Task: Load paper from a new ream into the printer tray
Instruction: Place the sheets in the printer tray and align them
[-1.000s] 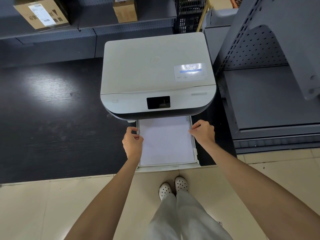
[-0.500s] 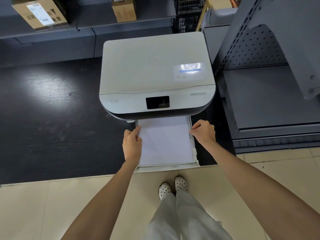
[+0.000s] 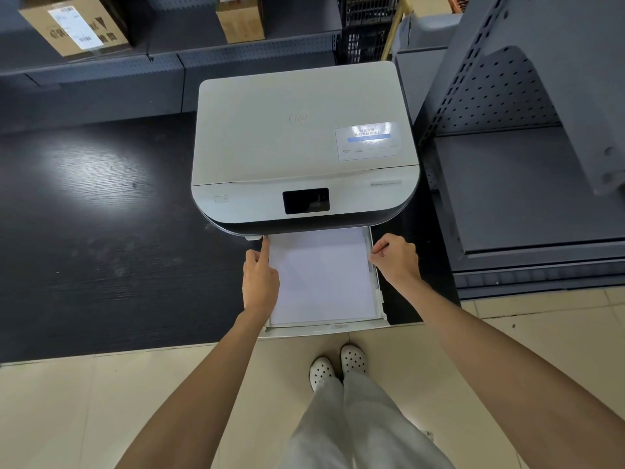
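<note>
My left hand (image 3: 259, 282) sits at the left edge of the paper stack (image 3: 321, 275), just below the centre of the frame. Its fingers are mostly curled in, with one finger (image 3: 265, 247) stretched straight forward along the stack's left edge, its tip almost at the printer (image 3: 304, 150) body; it presses against the edge rather than gripping anything. My right hand (image 3: 397, 258) is at the opposite side, fingers folded into a loose fist, the fingertips (image 3: 375, 253) touching the right wall of the tray (image 3: 378, 296) beside the paper. I cannot tell whether they pinch the tray's side guide or only rest on it.

The paper lies flat in the pulled-out tray, its far end tucked under the printer's front. The tray's near end overhangs the edge of the dark tabletop (image 3: 101, 231), above my white shoes (image 3: 338, 367) on the tiled floor. Cardboard boxes (image 3: 72, 25) stand on the shelf in the upper left of the frame.
</note>
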Demonstrator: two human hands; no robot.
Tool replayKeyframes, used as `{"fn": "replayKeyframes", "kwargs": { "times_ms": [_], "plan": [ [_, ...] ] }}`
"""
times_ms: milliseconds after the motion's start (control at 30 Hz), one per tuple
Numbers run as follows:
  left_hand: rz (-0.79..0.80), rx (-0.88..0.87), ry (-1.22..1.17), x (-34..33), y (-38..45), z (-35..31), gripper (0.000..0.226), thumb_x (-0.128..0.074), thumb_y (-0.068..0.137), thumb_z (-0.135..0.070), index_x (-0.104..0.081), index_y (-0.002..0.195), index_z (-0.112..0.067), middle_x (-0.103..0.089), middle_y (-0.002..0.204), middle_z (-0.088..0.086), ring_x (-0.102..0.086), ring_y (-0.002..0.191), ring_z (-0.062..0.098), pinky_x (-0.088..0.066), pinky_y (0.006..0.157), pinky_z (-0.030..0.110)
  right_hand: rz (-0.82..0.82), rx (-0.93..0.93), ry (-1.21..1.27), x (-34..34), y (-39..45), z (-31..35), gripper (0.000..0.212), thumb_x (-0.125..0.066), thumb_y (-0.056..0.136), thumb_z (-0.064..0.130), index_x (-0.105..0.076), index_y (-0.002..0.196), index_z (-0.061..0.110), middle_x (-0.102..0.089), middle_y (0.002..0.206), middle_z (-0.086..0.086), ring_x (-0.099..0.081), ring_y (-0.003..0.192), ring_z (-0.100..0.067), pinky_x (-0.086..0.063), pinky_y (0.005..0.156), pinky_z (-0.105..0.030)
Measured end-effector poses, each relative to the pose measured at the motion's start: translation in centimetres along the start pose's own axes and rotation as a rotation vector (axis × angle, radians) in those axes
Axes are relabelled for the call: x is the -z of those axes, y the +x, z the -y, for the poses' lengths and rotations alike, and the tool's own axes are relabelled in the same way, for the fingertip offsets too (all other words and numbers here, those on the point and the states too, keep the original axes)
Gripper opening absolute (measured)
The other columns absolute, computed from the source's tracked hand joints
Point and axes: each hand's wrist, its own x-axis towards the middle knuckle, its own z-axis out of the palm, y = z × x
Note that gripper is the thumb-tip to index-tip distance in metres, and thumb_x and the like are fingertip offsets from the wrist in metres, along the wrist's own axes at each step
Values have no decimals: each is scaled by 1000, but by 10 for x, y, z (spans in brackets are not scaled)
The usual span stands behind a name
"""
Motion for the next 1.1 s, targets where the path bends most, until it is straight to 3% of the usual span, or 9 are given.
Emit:
{"fn": "replayKeyframes", "kwargs": {
  "times_ms": [233,367,567,833,1100],
  "plan": [
    [53,-2,48,2,-2,-2,77,-44,94,9,-18,158,-25,-40,107,3,-47,87,24,-50,64,31,-1,16,-9,0,0,0,8,-72,85,3,-69,91,8,-72,86,-8,-69,79,-18,-51,65,-24],
    [98,-25,119,4,-2,-5,79,-44,93,11,-13,159,-21,-40,117,11,-47,95,28,-56,77,40,-5,13,-14,0,0,0,8,-71,85,2,-69,89,9,-72,85,-8,-67,76,-17,-49,63,-23],
    [143,-103,353,7,-4,-10,84,-46,91,11,-4,158,-17,-36,129,16,-46,100,26,-53,82,33,-1,30,-10,-1,0,0,8,-70,86,2,-70,92,7,-72,86,-9,-68,78,-18,-53,68,-25],
    [198,-103,492,11,2,-19,87,-49,89,9,0,158,-13,-34,135,18,-49,102,30,-45,67,31,8,35,-17,-2,2,-2,8,-71,86,3,-68,88,10,-71,83,-6,-64,74,-14,-49,64,-22],
    [250,-118,668,13,7,-28,84,-55,94,-6,1,157,-8,-31,145,19,-57,102,26,-49,72,28,5,49,-23,-3,2,-4,7,-69,86,1,-68,89,8,-70,81,-7,-65,72,-14,-47,60,-18]
  ]
}}
